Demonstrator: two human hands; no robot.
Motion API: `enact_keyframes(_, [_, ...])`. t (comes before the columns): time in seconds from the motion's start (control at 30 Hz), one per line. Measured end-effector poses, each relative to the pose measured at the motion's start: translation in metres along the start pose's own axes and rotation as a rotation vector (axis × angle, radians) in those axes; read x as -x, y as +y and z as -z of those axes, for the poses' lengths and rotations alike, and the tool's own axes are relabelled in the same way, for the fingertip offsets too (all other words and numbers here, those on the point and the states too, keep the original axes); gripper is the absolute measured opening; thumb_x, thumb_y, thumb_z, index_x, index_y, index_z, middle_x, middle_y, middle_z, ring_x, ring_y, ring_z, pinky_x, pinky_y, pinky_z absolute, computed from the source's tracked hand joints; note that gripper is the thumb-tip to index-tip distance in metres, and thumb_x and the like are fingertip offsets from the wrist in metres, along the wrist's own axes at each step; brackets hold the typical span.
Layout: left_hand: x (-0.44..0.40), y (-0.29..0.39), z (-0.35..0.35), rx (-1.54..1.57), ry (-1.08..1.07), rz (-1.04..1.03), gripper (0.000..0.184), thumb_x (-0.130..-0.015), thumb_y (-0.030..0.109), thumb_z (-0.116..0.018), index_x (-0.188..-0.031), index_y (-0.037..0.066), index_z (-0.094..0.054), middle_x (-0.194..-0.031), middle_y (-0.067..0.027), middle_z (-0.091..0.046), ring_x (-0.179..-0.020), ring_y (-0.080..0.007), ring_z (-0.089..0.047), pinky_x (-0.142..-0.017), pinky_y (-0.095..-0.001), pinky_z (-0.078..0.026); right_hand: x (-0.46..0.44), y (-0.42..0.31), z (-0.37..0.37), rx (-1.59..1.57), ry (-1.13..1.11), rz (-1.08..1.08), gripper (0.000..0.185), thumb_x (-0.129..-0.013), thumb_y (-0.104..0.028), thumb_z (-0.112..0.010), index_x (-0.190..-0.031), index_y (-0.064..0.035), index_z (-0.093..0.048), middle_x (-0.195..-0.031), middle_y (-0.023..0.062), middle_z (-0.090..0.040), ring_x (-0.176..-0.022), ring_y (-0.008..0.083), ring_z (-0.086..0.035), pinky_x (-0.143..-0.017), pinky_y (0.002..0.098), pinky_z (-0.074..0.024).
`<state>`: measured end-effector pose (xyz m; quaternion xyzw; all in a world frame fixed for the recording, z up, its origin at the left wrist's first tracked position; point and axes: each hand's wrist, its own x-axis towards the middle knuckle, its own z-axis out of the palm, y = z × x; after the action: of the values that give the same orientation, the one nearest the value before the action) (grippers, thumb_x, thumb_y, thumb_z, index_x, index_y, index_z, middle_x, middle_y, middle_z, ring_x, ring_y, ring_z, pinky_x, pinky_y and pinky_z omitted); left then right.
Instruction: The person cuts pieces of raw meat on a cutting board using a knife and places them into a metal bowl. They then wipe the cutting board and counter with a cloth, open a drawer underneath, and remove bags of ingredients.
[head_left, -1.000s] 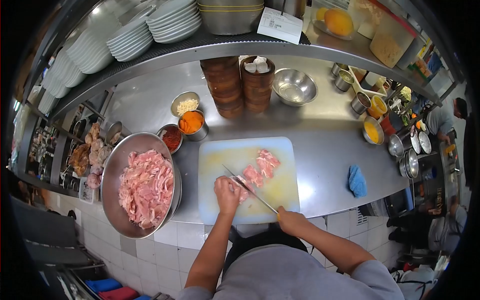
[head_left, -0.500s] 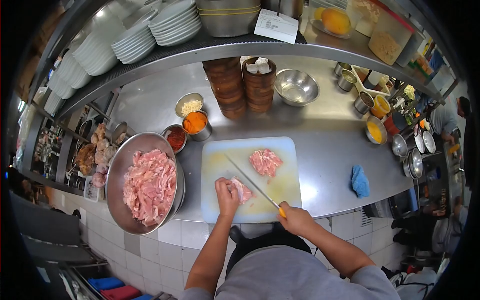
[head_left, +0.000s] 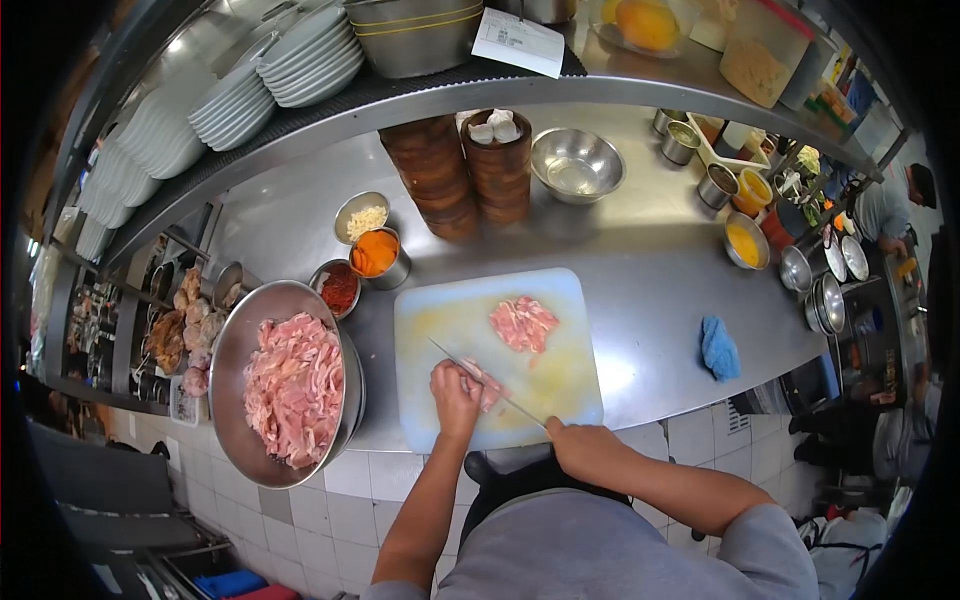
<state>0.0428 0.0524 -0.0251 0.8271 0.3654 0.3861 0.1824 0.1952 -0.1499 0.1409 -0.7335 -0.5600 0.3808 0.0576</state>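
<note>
On the pale cutting board (head_left: 430, 300), my left hand (head_left: 456, 395) has its fingers curled over a piece of raw meat (head_left: 489, 396), holding it against the surface. My right hand (head_left: 588, 450) grips a kitchen knife (head_left: 524, 411), whose handle is hidden in the fist. The long blade slants up and left across the meat, close to my left fingertips. Whether the edge has gone into the meat, I cannot tell. Farther back on the board lies another portion of raw meat (head_left: 523, 324), apart from both hands.
To the left stands a large steel bowl (head_left: 228, 360) full of raw meat strips (head_left: 295, 385). Behind it are cups of orange slices (head_left: 375, 252) and red spice (head_left: 339, 288). Stacked wooden containers (head_left: 430, 180), a steel bowl (head_left: 578, 165) and a blue cloth (head_left: 718, 348) are also around. A shelf (head_left: 400, 103) crosses overhead.
The knife has shifted left and toward me, bringing its blade over the held meat beside my left fingers. The view has tilted slightly. My left hand keeps its hold.
</note>
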Motion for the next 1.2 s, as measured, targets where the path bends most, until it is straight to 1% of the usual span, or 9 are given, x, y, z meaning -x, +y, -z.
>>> enact_keyframes(0.1, [-0.001, -0.005, -0.001, 0.022, -0.028, -0.024, 0.022, -0.076, 0.003, -0.067, -0.094, 0.004, -0.055, -0.109, -0.0180, -0.058, -0.102, -0.0386, -0.056, -0.092, -0.0483, -0.043, -0.055, -0.009, -0.014, 0.002, 0.057, 0.025, 0.024, -0.098, -0.010, -0.044, -0.118, 0.0038, -0.048, -0.092, 0.0260, -0.071, -0.087, 0.0444, -0.071, -0.074, 0.0536, -0.0550])
enact_keyframes(0.23, [0.000, -0.005, -0.002, 0.011, -0.021, -0.032, 0.023, -0.075, 0.002, -0.067, -0.094, 0.004, -0.055, -0.106, -0.0174, -0.058, -0.101, -0.0383, -0.055, -0.091, -0.0480, -0.043, -0.121, -0.027, -0.020, -0.009, 0.152, 0.074, 0.028, -0.099, -0.014, -0.047, -0.120, 0.0035, -0.049, -0.094, 0.0269, -0.072, -0.087, 0.0435, -0.072, -0.074, 0.0522, -0.0563])
enact_keyframes(0.4, [-0.003, 0.003, 0.003, 0.020, -0.014, -0.022, 0.024, -0.074, 0.002, -0.068, -0.093, 0.004, -0.055, -0.103, -0.0169, -0.057, -0.097, -0.0379, -0.055, -0.089, -0.0477, -0.043, -0.120, -0.034, -0.015, -0.015, 0.187, 0.075, 0.025, -0.099, -0.015, -0.046, -0.117, 0.0012, -0.052, -0.091, 0.0263, -0.072, -0.088, 0.0437, -0.072, -0.076, 0.0529, -0.0559])
enact_keyframes(0.53, [0.001, -0.001, -0.003, 0.040, 0.003, 0.044, 0.024, -0.073, 0.002, -0.068, -0.093, 0.004, -0.054, -0.103, -0.0164, -0.057, -0.098, -0.0376, -0.055, -0.089, -0.0475, -0.043, -0.043, -0.009, -0.007, -0.054, -0.037, -0.067, 0.028, -0.102, -0.017, -0.043, -0.119, 0.0045, -0.047, -0.097, 0.0289, -0.070, -0.094, 0.0457, -0.070, -0.083, 0.0576, -0.0517])
enact_keyframes(0.67, [-0.002, 0.001, -0.001, 0.050, 0.006, 0.045, 0.024, -0.072, 0.002, -0.068, -0.092, 0.005, -0.054, -0.103, -0.0162, -0.057, -0.098, -0.0375, -0.055, -0.089, -0.0476, -0.044, -0.017, -0.004, -0.007, -0.041, -0.196, -0.186, 0.027, -0.101, -0.015, -0.041, -0.119, 0.0044, -0.045, -0.098, 0.0295, -0.070, -0.093, 0.0461, -0.070, -0.081, 0.0577, -0.0517])
enact_keyframes(0.8, [-0.003, 0.000, -0.001, 0.096, -0.005, 0.048, 0.024, -0.072, 0.002, -0.068, -0.091, 0.006, -0.054, -0.102, -0.0159, -0.057, -0.098, -0.0373, -0.055, -0.089, -0.0478, -0.044, -0.089, -0.009, -0.029, -0.059, 0.063, -0.014, 0.029, -0.096, -0.013, -0.046, -0.119, 0.0042, -0.045, -0.095, 0.0294, -0.070, -0.092, 0.0464, -0.070, -0.077, 0.0573, -0.0523])
enact_keyframes(0.9, [-0.005, -0.005, -0.001, 0.058, 0.016, 0.008, 0.024, -0.071, 0.003, -0.068, -0.089, 0.006, -0.053, -0.101, -0.0154, -0.056, -0.097, -0.0369, -0.055, -0.089, -0.0477, -0.043, -0.136, -0.021, -0.033, -0.052, 0.133, 0.039, 0.030, -0.096, -0.013, -0.047, -0.120, 0.0040, -0.045, -0.094, 0.0285, -0.070, -0.091, 0.0466, -0.070, -0.078, 0.0569, -0.0521])
enact_keyframes(1.0, [-0.003, 0.000, 0.001, 0.051, -0.007, 0.019, 0.024, -0.071, 0.003, -0.068, -0.089, 0.006, -0.053, -0.100, -0.0153, -0.056, -0.097, -0.0368, -0.055, -0.089, -0.0478, -0.043, -0.124, -0.012, -0.036, -0.114, 0.123, 0.007, 0.031, -0.096, -0.013, -0.046, -0.122, 0.0042, -0.045, -0.095, 0.0287, -0.070, -0.092, 0.0467, -0.070, -0.079, 0.0561, -0.0522])
enact_keyframes(1.2, [-0.004, 0.003, 0.000, 0.059, 0.001, 0.054, 0.022, -0.071, 0.002, -0.067, -0.087, 0.007, -0.052, -0.101, -0.0153, -0.056, -0.098, -0.0373, -0.054, -0.088, -0.0477, -0.043, -0.004, 0.020, -0.028, -0.079, -0.170, -0.214, 0.031, -0.097, -0.015, -0.046, -0.122, 0.0039, -0.046, -0.097, 0.0306, -0.069, -0.093, 0.0484, -0.068, -0.080, 0.0577, -0.0509])
